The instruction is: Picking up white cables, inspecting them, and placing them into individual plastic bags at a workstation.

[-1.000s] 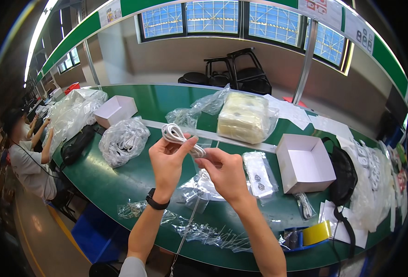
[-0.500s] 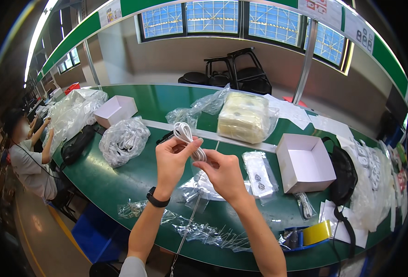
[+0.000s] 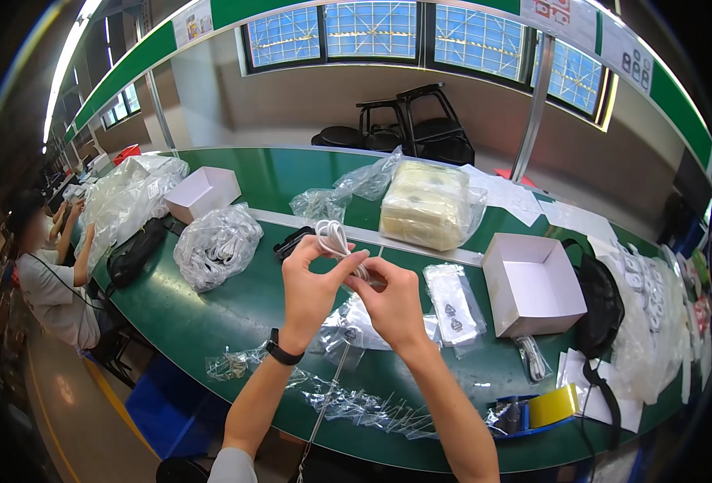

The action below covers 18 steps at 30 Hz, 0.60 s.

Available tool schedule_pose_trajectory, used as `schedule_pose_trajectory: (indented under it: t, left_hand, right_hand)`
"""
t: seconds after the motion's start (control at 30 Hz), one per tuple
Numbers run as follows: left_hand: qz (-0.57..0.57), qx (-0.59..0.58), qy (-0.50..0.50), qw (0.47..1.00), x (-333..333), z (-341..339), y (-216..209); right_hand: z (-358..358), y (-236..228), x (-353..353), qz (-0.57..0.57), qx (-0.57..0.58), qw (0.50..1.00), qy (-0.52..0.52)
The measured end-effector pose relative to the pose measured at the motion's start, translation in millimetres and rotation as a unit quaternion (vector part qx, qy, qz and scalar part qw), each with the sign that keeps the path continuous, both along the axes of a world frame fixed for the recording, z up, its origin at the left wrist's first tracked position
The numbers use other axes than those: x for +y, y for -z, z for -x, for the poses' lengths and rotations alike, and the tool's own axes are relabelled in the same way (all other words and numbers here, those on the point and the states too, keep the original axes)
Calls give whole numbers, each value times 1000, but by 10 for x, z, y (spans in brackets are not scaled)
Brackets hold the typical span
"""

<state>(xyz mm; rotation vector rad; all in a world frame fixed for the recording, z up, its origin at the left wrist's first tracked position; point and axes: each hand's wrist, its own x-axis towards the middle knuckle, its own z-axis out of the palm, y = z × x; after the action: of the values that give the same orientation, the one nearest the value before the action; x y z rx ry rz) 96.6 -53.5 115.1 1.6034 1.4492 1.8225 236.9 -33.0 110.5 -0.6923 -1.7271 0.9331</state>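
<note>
A coiled white cable (image 3: 333,236) is held up between my two hands, above the middle of the green table (image 3: 291,322). My left hand (image 3: 311,286), with a black band on its wrist, pinches the coil between thumb and fingers. My right hand (image 3: 390,302) grips the coil's lower right part, its thumb and fingers closed against it. Underneath lie clear plastic bags (image 3: 348,322). To the right of my right hand is a stack of flat printed clear bags (image 3: 455,310). A bagged white cable (image 3: 533,358) rests farther right.
A white open box (image 3: 533,282) and a blue tape dispenser (image 3: 545,409) stand on the right. Bagged cables (image 3: 217,245) and another white box (image 3: 203,193) are at left. A wrapped yellowish bundle (image 3: 428,205) sits at the back. Twist ties (image 3: 364,410) line the near edge. A co-worker (image 3: 54,278) sits left.
My left hand has shifted slightly right, toward my right hand. The cable coil has moved a little right and down and turned. More of a black object behind my left hand shows.
</note>
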Motion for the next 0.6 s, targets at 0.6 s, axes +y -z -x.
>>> schedule_pose_trajectory:
  t: [0.6]
  left_hand:
    - [117, -177, 300, 930, -21, -3, 147]
  right_hand:
    - [-95, 18, 135, 214, 232, 944, -99]
